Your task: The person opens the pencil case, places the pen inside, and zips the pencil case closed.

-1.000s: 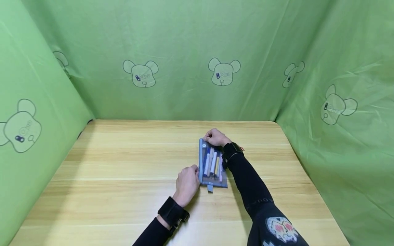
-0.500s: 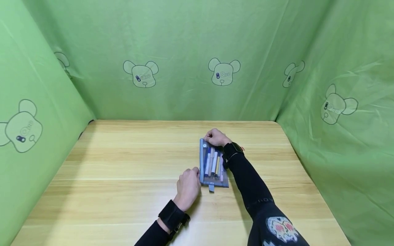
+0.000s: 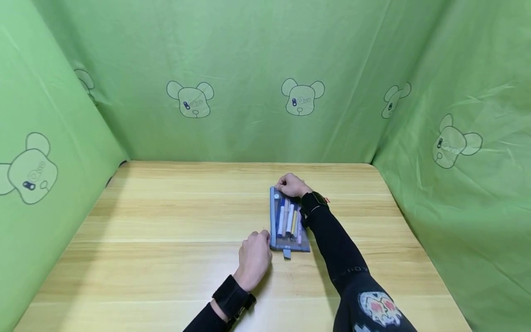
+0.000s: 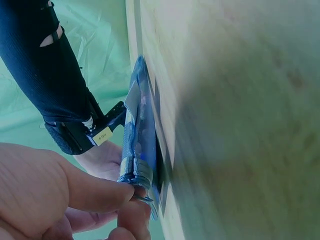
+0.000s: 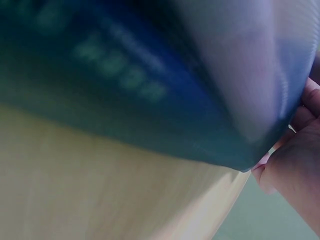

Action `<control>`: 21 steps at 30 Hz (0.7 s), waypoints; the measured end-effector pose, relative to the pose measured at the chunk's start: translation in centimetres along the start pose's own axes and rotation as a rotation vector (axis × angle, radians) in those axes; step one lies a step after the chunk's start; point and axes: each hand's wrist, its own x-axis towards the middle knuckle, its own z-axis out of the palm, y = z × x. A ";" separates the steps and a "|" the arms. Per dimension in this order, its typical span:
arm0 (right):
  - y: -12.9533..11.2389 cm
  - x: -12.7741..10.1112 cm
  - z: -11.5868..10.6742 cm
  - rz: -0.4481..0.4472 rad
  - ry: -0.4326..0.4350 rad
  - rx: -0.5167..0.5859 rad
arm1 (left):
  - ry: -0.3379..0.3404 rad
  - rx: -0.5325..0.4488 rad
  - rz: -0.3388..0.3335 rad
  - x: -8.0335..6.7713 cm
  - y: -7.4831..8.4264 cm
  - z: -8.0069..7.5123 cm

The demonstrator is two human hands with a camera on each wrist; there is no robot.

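Where the head view hides it, left hand (image 4: 65,200) pinching the pencil case (image 3: 288,223) zip end; right hand (image 3: 292,185) gripping its far end.

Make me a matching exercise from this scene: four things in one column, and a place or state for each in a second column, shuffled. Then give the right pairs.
Things:
1. left hand
2. right hand
3. pencil pouch
4. table

Places or states:
A. lies flat on the wood, with pens showing through its mesh
B. holds the far end of the pouch
C. pinches the zipper pull at the pouch's near left corner
D. light wood, walled by green cloth with bear prints

Pairs: 1-C, 2-B, 3-A, 4-D
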 end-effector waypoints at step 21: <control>0.0 0.2 -0.2 0.015 0.026 -0.070 | 0.018 0.078 0.042 -1.6 0.4 -0.2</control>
